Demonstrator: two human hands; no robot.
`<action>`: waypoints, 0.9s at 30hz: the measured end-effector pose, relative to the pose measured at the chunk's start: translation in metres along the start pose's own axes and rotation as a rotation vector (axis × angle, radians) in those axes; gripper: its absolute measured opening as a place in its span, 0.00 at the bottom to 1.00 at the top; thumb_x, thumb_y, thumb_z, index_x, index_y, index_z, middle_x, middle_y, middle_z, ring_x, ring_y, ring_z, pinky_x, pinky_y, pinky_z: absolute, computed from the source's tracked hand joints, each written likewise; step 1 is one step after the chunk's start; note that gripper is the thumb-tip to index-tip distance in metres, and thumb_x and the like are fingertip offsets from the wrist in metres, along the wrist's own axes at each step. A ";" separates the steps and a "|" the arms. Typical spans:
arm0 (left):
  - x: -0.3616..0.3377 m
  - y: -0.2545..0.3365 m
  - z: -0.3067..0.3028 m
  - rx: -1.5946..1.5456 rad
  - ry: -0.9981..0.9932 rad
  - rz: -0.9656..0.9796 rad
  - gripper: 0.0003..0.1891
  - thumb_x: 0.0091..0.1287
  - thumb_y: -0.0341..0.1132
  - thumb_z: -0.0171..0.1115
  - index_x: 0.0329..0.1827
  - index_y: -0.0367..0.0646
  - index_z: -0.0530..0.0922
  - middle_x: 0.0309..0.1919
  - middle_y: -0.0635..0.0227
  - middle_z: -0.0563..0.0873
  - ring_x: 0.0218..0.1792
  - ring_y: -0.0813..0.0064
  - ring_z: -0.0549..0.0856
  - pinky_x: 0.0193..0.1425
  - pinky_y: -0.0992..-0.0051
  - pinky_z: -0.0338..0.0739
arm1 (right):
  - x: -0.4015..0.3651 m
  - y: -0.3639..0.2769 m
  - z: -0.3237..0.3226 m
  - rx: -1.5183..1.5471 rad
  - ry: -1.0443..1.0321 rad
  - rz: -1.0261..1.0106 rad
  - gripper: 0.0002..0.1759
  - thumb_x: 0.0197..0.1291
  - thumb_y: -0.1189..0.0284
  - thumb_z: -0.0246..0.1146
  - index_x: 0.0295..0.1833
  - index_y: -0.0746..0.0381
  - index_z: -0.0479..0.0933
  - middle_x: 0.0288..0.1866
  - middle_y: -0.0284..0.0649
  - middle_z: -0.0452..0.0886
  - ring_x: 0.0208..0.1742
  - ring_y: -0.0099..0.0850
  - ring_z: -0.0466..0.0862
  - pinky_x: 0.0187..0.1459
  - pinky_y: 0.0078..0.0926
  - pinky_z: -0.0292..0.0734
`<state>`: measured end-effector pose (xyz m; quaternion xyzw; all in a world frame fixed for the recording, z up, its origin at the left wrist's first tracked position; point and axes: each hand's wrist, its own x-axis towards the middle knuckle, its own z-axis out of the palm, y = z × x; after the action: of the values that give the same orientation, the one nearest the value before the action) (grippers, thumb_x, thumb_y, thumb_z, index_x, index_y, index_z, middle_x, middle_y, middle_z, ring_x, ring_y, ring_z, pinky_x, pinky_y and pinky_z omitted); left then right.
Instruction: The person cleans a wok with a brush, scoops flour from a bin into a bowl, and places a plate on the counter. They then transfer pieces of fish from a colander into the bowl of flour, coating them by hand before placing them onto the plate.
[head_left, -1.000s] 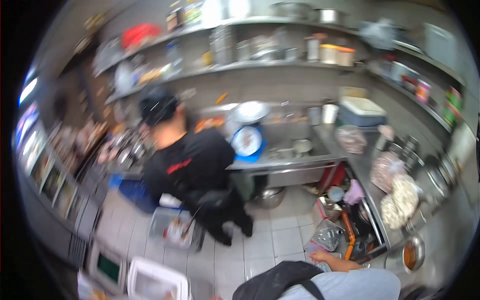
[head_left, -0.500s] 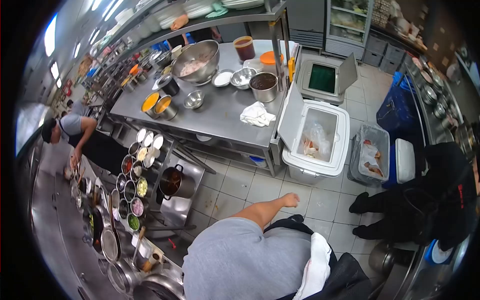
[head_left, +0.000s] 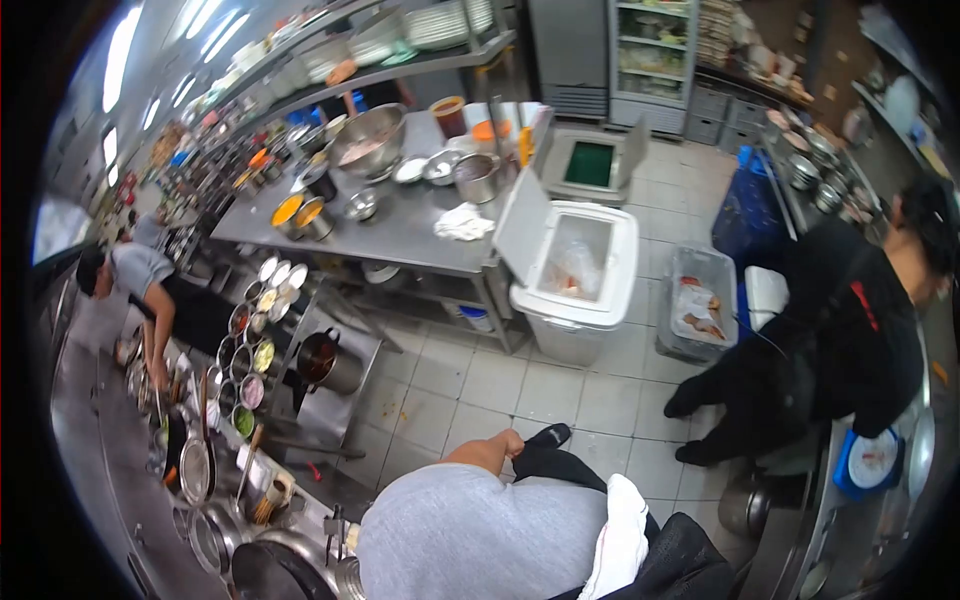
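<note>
My left hand (head_left: 512, 443) hangs low in front of my grey shirt (head_left: 470, 525), near my black shoe (head_left: 548, 436). Its fingers look curled into a loose fist, and nothing shows in them. My right hand is out of frame. A white towel (head_left: 617, 535) hangs at my waist over black clothing. Ahead, beyond the tiled floor (head_left: 540, 388), stands a white bin (head_left: 572, 330) with its lid raised and plastic bags inside. Neither that bin nor the steel table (head_left: 395, 240) is touched by my hand.
A person in black (head_left: 845, 310) stands at the right beside a clear tub (head_left: 697, 345). At the left, another person (head_left: 150, 270) works over pans. A dark pot (head_left: 330, 365) sits on a low steel stand near several filled tins. A grey bin (head_left: 565, 195) stands behind.
My left hand has swung back from its forward reach, closer to my body. My view has shifted, so the table and bins appear further left. The person in black is more upright in view.
</note>
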<state>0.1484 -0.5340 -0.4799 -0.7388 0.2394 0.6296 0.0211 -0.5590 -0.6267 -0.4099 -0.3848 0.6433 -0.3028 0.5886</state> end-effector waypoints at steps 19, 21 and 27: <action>0.000 0.377 0.201 0.044 -0.082 0.343 0.16 0.60 0.31 0.62 0.53 0.44 0.80 0.38 0.64 0.86 0.38 0.68 0.85 0.42 0.63 0.81 | -0.134 -0.154 -0.222 -0.332 0.466 -0.196 0.28 0.65 0.55 0.63 0.65 0.60 0.77 0.44 0.47 0.87 0.46 0.35 0.85 0.51 0.34 0.78; 0.008 0.450 0.219 0.032 -0.040 0.470 0.16 0.61 0.31 0.62 0.53 0.44 0.80 0.38 0.64 0.86 0.38 0.68 0.85 0.42 0.63 0.81 | -0.141 -0.088 -0.223 -0.352 0.490 -0.046 0.26 0.64 0.58 0.63 0.63 0.61 0.78 0.52 0.53 0.85 0.54 0.44 0.85 0.55 0.40 0.78; -0.023 0.807 0.274 0.213 0.214 1.234 0.14 0.63 0.32 0.60 0.52 0.41 0.79 0.38 0.61 0.86 0.38 0.66 0.84 0.43 0.63 0.80 | -0.196 -0.005 -0.162 -0.418 0.188 0.616 0.29 0.64 0.55 0.63 0.66 0.59 0.76 0.58 0.50 0.83 0.59 0.45 0.83 0.61 0.40 0.75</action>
<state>-0.4126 -1.1495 -0.2962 -0.5176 0.6832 0.4213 -0.2965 -0.7165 -0.4727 -0.2833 -0.2557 0.8278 -0.0079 0.4993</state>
